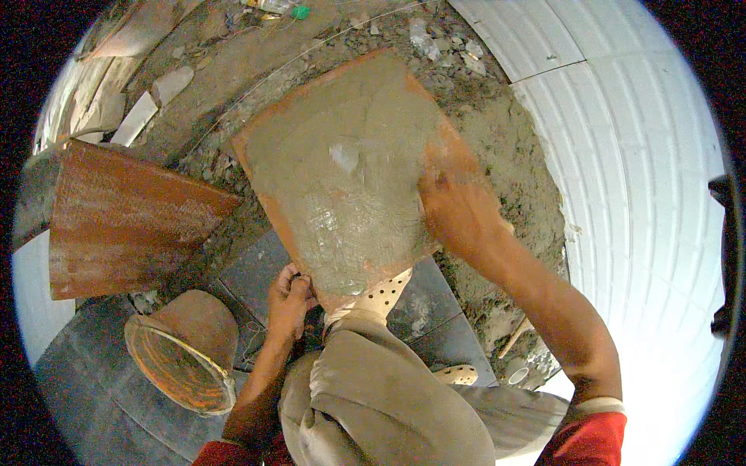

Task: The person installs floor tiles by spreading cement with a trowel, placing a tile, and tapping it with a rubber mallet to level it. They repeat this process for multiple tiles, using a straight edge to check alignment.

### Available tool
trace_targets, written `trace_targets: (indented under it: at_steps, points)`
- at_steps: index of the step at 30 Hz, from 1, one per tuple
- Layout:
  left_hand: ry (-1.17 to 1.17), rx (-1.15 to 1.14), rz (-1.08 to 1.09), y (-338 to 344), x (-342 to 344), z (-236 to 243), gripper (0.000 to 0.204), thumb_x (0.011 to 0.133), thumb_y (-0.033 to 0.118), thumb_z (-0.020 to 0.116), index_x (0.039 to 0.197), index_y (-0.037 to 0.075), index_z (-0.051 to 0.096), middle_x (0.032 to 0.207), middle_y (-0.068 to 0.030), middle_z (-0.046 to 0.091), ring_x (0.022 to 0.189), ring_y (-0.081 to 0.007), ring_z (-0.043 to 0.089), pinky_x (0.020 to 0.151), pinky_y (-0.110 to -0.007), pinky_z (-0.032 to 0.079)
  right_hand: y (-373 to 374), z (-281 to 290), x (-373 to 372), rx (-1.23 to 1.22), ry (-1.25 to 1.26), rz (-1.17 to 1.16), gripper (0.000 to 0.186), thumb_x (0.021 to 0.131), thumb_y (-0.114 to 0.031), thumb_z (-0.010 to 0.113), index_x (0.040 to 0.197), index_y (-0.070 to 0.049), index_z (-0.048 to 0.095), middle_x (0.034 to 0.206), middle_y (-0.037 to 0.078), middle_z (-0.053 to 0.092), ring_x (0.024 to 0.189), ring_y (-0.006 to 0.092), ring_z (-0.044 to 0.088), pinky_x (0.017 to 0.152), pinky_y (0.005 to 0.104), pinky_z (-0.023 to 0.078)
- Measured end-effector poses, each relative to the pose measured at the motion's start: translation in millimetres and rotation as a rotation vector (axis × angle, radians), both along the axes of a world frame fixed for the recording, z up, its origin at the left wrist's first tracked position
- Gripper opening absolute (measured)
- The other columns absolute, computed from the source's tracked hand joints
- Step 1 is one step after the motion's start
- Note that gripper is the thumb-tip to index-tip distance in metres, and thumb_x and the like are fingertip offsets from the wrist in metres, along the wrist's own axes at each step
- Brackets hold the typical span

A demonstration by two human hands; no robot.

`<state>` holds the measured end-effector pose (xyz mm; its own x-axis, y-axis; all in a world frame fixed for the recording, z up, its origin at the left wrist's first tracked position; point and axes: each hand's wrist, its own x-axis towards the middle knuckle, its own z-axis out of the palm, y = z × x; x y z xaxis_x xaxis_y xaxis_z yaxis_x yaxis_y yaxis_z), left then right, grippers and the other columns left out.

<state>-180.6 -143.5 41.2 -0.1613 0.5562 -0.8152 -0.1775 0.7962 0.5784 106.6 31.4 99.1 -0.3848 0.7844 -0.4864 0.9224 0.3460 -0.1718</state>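
Overlapping the mortar-coated slab (334,175), the right hand (458,213) blurs, its grip unclear.

I can't read any lettering, number or sign from where I stand. At the upper right of the frame, a small dark mark (552,57) sits on the white ribbed panel (633,167), too tiny to make out as writing. At the top edge, left of centre, the scraps of litter (273,7) are too small and blurred for me to tell whether anything is printed on them.
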Motion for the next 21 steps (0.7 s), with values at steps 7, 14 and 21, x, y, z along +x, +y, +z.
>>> trace_targets:
  at_steps: [7, 14, 21]
  points:
    - [0.003, 0.004, -0.020, -1.0, -2.0, -1.9, 0.025, 0.099, 0.017, 0.052, 0.121, 0.008, 0.060, 0.102, -0.0032, 0.067, 0.085, -0.0139, 0.065, 0.072, -0.031, 0.057, 89.2, -6.5, 18.4, 0.035, -0.067, -0.153, 0.029, 0.091, -0.025, 0.057, 0.095, 0.002, 0.066, 0.087, 0.026, 0.071, 0.077, 0.0417, 0.072, 0.067, 0.0512, 0.059]
    - [-0.028, -0.002, 0.007, -1.0, -2.1, -0.1, 0.019, 0.100, 0.017, 0.054, 0.116, 0.009, 0.060, 0.097, -0.0024, 0.065, 0.083, -0.0141, 0.064, 0.070, -0.030, 0.056, 106.4, 6.6, 29.1, -0.605, 0.295, -0.508, 0.033, 0.096, -0.029, 0.048, 0.092, -0.002, 0.067, 0.071, 0.009, 0.064, 0.056, 0.0235, 0.064, 0.049, 0.0435, 0.054]
    - [0.011, -0.001, 0.047, 3.0, 2.7, 7.1, 0.015, 0.099, 0.016, 0.059, 0.113, 0.010, 0.058, 0.088, 0.0000, 0.061, 0.074, -0.0132, 0.059, 0.063, -0.028, 0.054, 4.8, 55.5, 66.0, -0.473, 0.265, -0.246, 0.032, 0.101, -0.027, 0.047, 0.095, 0.000, 0.063, 0.070, 0.018, 0.062, 0.060, 0.0357, 0.062, 0.053, 0.0473, 0.051]
